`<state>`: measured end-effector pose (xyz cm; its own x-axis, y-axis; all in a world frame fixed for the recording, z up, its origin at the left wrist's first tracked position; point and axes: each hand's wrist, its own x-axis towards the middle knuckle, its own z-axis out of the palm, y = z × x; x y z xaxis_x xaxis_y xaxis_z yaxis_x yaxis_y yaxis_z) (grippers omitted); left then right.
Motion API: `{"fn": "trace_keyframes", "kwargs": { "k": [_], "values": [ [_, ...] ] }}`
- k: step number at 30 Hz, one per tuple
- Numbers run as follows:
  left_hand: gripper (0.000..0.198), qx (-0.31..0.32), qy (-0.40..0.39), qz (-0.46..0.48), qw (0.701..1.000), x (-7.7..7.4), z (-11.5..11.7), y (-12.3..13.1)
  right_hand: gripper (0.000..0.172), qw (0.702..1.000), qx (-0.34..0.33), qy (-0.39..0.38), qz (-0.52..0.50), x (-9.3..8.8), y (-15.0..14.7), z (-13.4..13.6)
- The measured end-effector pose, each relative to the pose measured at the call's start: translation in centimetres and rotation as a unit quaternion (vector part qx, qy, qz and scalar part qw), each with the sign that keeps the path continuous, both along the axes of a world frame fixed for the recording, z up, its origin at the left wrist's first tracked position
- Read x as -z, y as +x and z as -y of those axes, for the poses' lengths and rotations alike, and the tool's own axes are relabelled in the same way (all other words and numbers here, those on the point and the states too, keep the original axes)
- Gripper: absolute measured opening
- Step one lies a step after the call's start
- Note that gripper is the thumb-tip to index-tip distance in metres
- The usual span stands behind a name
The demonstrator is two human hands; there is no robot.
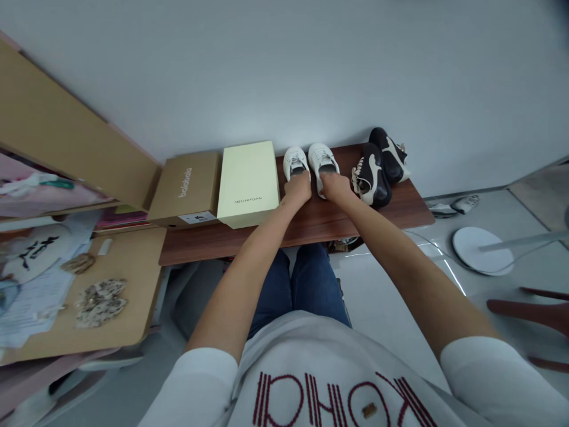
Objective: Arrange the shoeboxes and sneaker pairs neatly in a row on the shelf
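Two white shoes stand side by side on a dark wooden shelf (324, 222), toes toward the wall. My left hand (299, 187) is closed on the heel of the left white shoe (294, 158). At the heel of the right white shoe (320, 155) my right hand (334, 185) is closed too, its fingertips partly inside the opening. To the right lie dark shoes with cream trim, one (376, 178) leaning against the other (389, 155). A pale yellow box (249, 181) sits left of the white shoes, beside a brown box (189, 181).
A light wooden desk (137, 261) with papers, a patterned scrunchie (101, 302) and a white cap (42, 252) stands at the left. On the right floor are a round white base (482, 252), more shoes (464, 204) and reddish chair legs (528, 311).
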<state>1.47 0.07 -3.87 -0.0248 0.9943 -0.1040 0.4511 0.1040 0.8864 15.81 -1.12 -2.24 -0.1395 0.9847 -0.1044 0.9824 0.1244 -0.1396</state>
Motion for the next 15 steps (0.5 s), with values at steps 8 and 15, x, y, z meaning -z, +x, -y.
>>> {"fn": "trace_keyframes", "kwargs": {
  "k": [8,15],
  "values": [
    [0.014,0.018,-0.019,-0.158,0.987,-0.6,0.8,1.1,0.028,1.000,-0.010,-0.001,0.011,0.1,-1.2,-0.2],
    [0.035,0.099,0.129,-0.416,0.895,-3.9,2.8,4.4,0.033,0.991,-0.058,0.121,-0.010,-0.8,3.1,0.7]
  ]
}}
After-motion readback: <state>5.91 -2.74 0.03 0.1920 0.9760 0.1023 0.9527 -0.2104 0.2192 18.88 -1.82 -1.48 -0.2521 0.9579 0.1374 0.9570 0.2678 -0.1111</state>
